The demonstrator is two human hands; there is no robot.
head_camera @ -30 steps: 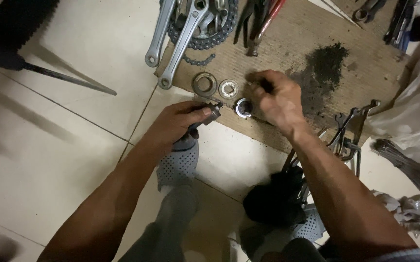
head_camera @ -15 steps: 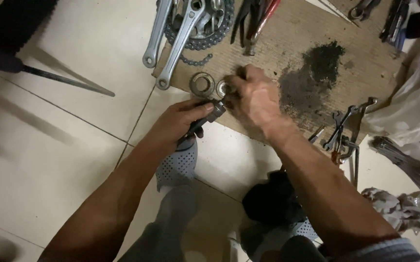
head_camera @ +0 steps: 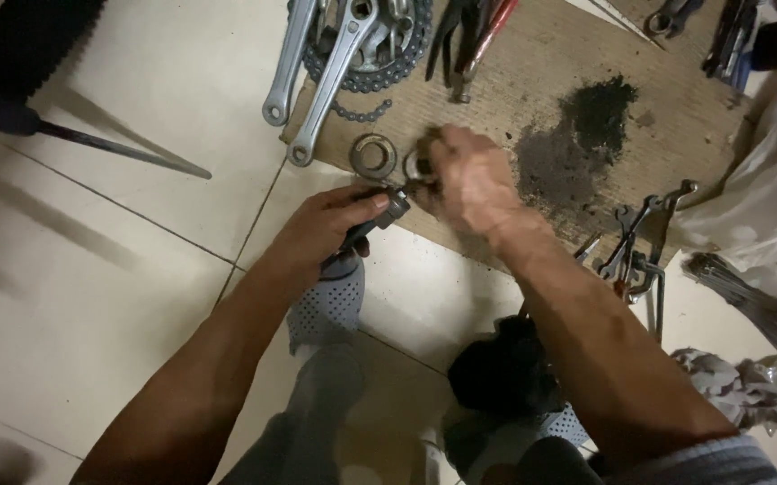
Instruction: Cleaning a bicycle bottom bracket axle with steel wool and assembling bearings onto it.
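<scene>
Nearest us, our two grey perforated shoes (head_camera: 330, 305) stand on the pale tiled floor (head_camera: 119, 296), with a black rag (head_camera: 501, 368) beside the right one. Just past them our left hand (head_camera: 330, 224) is closed around a dark spindle-like part (head_camera: 375, 220), its metal end poking out toward the near edge of the cardboard sheet (head_camera: 532, 99) that lies on the floor. Our right hand (head_camera: 465, 180) is blurred; its fingers are curled over a small metal ring (head_camera: 415, 166) at that near edge, touching the tip of the spindle part, grip narrow, we cannot tell if the ring is fully pinched. Just left of it a second bearing cup (head_camera: 373, 157) lies on the cardboard near its left edge. A black grease stain (head_camera: 586, 135) darkens the middle of the sheet. Off the right near edge, a brake caliper (head_camera: 640, 242) and loose spokes (head_camera: 739, 287) lie on the floor. Farther off, at the far left corner of the cardboard, two silver crank arms (head_camera: 317, 81) with chainring (head_camera: 379, 54) overhang the edge; pliers (head_camera: 469, 40) lie at the far edge. A tyre (head_camera: 11, 63) is far left.
</scene>
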